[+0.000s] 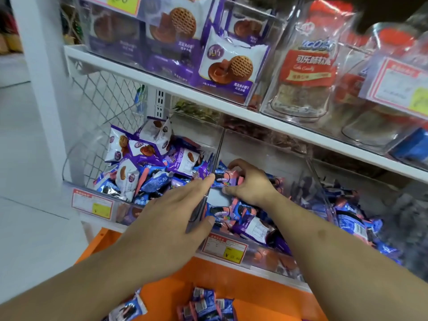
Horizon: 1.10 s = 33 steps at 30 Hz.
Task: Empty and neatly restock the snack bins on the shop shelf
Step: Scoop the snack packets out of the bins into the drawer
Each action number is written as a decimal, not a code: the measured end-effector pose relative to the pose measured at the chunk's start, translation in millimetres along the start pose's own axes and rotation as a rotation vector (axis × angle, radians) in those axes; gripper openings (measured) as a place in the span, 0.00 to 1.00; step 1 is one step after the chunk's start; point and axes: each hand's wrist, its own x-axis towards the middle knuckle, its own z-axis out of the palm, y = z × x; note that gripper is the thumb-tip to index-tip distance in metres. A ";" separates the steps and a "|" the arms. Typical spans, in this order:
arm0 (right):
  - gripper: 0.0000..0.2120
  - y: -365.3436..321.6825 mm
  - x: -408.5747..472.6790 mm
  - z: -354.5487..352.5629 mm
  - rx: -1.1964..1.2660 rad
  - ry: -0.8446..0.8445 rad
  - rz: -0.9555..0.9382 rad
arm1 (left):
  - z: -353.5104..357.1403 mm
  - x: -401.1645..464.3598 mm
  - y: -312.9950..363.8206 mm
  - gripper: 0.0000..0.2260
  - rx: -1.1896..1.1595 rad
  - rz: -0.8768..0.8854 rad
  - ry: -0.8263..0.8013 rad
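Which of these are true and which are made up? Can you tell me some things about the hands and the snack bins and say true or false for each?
1. The right hand pinches a blue-and-pink snack packet. True.
2. The left hand is holding a bottle. False: its fingers reach over the clear divider between two bins and hold no bottle.
3. The left bin is empty. False: it is heaped with purple, white and blue packets.
4. Some blue packets lie on the orange surface below the shelf. True.
5. The upper shelf holds purple-and-white cookie packs. True.
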 end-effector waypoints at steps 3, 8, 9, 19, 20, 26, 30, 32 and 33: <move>0.28 4.4 -6.5 -4.3 0.060 0.061 -0.012 | -0.9 -1.0 0.9 0.34 -0.004 -0.005 -0.010; 0.22 -0.3 -16.9 -24.5 0.233 0.196 0.026 | -1.0 -1.2 -2.2 0.34 -0.032 -0.002 -0.037; 0.22 -3.5 -19.2 -31.0 0.279 0.218 0.034 | -1.2 -1.2 -2.1 0.34 -0.034 -0.005 -0.043; 0.25 -50.4 -124.5 -78.6 0.300 0.260 -0.149 | -25.6 -10.1 30.6 0.44 -0.069 0.009 0.133; 0.26 -56.7 -143.0 -81.9 0.314 0.254 -0.160 | -29.7 -15.6 36.9 0.45 -0.132 0.013 0.120; 0.27 -91.4 -251.9 -86.2 0.356 0.117 -0.201 | -41.0 -56.7 75.5 0.41 -0.618 0.030 -0.145; 0.35 -81.7 -299.4 -65.1 0.378 0.051 -0.087 | -26.2 -73.8 72.1 0.26 -0.615 -0.031 -0.174; 0.34 -64.5 -313.5 -48.5 0.429 0.024 0.029 | -12.4 -81.2 56.6 0.24 -0.553 -0.072 -0.196; 0.30 -52.7 -318.4 -36.7 0.429 -0.002 0.093 | -2.8 -85.9 47.0 0.23 -0.509 -0.102 -0.218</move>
